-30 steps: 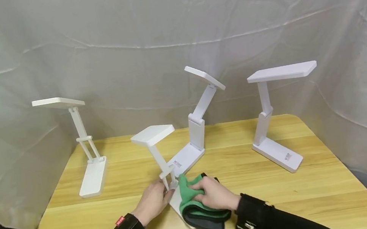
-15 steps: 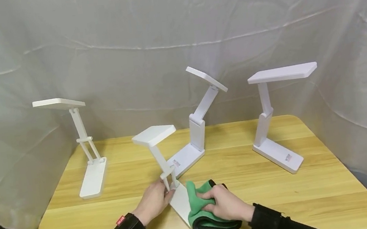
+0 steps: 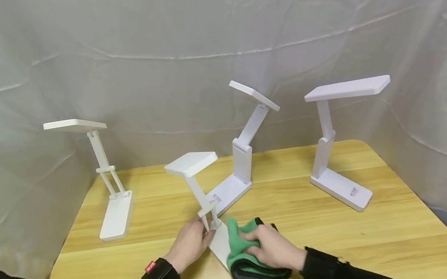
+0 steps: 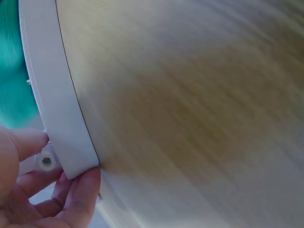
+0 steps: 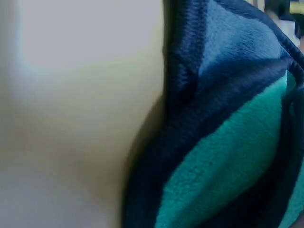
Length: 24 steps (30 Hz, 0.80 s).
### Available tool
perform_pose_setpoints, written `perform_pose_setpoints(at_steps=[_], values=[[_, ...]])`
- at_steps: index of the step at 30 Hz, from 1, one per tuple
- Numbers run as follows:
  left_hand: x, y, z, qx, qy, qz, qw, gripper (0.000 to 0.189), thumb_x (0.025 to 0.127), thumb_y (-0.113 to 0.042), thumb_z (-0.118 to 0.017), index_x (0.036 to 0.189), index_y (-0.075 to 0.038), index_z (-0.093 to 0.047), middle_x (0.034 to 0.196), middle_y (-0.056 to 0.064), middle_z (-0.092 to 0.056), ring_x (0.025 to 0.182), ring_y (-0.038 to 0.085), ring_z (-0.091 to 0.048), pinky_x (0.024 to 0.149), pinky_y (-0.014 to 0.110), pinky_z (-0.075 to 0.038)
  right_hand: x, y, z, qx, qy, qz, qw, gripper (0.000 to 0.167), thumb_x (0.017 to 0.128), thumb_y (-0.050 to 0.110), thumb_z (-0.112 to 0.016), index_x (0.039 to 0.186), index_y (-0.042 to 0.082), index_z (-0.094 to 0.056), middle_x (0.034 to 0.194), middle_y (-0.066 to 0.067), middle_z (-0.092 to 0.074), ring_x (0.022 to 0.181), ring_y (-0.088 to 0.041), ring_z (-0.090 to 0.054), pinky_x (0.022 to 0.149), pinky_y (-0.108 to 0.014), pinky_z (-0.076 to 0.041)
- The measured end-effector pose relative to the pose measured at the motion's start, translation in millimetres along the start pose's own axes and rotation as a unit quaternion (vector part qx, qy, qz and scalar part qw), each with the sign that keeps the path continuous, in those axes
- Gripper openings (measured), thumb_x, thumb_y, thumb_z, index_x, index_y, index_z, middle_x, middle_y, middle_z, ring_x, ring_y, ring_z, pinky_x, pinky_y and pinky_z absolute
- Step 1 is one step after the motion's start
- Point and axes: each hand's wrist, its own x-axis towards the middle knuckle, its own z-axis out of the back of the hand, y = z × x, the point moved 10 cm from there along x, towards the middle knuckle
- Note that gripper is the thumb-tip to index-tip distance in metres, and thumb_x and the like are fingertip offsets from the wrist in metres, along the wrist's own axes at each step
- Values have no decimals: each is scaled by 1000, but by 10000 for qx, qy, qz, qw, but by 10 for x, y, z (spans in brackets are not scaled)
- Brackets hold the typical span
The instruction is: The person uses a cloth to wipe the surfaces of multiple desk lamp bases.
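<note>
A small white folding desk lamp [image 3: 191, 164] stands on the table front centre, its base slanting toward the near edge. My left hand [image 3: 189, 242] grips the hinge end of that base; in the left wrist view the thumb and fingers [image 4: 84, 194] pinch its end. My right hand [image 3: 276, 247] holds a folded green cloth [image 3: 239, 240] with black edging and a dark grey underside. The cloth lies over the front part of the lamp's base and hides it. In the right wrist view the cloth [image 5: 228, 156] fills the right side.
Three more white desk lamps stand behind: one at the left [image 3: 116, 216], one at the back centre [image 3: 229, 191] close to the held lamp, and one at the right [image 3: 340, 189]. A grey curtain [image 3: 185, 97] hangs around the wooden table [image 3: 98, 276].
My right hand slid the green cloth down the lamp base toward the near right, then back up slightly. The left hand keeps its grip on the base. The head view shifted a little.
</note>
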Motion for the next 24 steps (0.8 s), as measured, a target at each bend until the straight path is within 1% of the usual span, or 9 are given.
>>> perform_pose_setpoints(at_steps=[2, 4, 7, 9, 11, 14, 17, 21, 24], values=[[-15, 9, -5, 19, 0, 38, 10000, 25, 90, -6, -70, 113, 2, -66, 94, 12, -70, 74, 18, -67, 60, 21, -54, -143, -20, -19, 192, 147, -21, 9997, 41, 92, 13, -73, 128, -3, -63, 130, -21, -66, 71, 1, -64, 68, -13, -51], [-31, 19, 0, 50, -25, 60, 10000, 26, 89, -6, -70, 113, 2, -66, 94, 12, -70, 74, 18, -66, 60, 20, -53, -203, -24, -30, 339, 229, -8, 9992, 40, 91, 12, -73, 128, -3, -63, 130, -21, -65, 62, 5, -57, 64, -13, -49], [-38, 30, 10, 91, -72, 70, 9999, 25, 89, -6, -71, 113, 1, -66, 94, 11, -69, 72, 17, -65, 59, 20, -53, -107, -2, -17, 295, 136, 71, 9994, 37, 91, 11, -73, 125, -1, -66, 129, -21, -66, 58, 4, -53, 60, -13, -48], [-32, 27, 13, 127, -91, 40, 9999, 23, 89, -7, -71, 110, 0, -67, 94, 10, -69, 73, 18, -66, 60, 21, -54, 38, 24, 3, 146, -13, 144, 9998, 33, 91, 11, -73, 122, 1, -69, 128, -20, -66, 59, -2, -57, 60, -14, -49], [-20, 18, 5, 154, -87, -12, 9998, 19, 89, -7, -71, 106, 0, -68, 92, 10, -69, 73, 18, -65, 59, 23, -54, 177, 59, 25, -25, -182, 236, 9996, 31, 91, 11, -72, 120, 0, -70, 125, -20, -68, 71, -9, -68, 64, -15, -51], [-1, 4, -13, 193, -76, -81, 9998, 15, 89, -8, -71, 101, -1, -69, 90, 9, -69, 73, 17, -65, 60, 24, -54, 267, 90, 42, -215, -318, 327, 9987, 31, 92, 11, -72, 119, -2, -70, 124, -20, -69, 90, -17, -74, 71, -15, -53], [15, 7, -32, 148, -54, -49, 9999, 15, 89, -8, -71, 102, 0, -68, 89, 8, -68, 72, 17, -65, 58, 23, -53, 174, 65, 39, -195, -242, 222, 9993, 34, 92, 11, -72, 122, -3, -68, 125, -22, -68, 77, -9, -70, 67, -16, -52], [20, 13, -36, 139, -37, 33, 9999, 20, 89, -8, -72, 106, 1, -67, 90, 9, -69, 72, 17, -65, 58, 22, -53, -83, 3, 19, 67, -5, 26, 10000, 37, 92, 9, -71, 126, -3, -65, 128, -23, -66, 51, 4, -48, 57, -14, -49], [8, 25, -20, 130, -45, 75, 9999, 20, 89, -7, -71, 107, 2, -67, 90, 10, -69, 71, 17, -65, 58, 21, -53, -130, 18, 8, 150, 22, 64, 9999, 35, 92, 8, -71, 124, -4, -66, 126, -24, -66, 47, 6, -41, 52, -15, -46]])
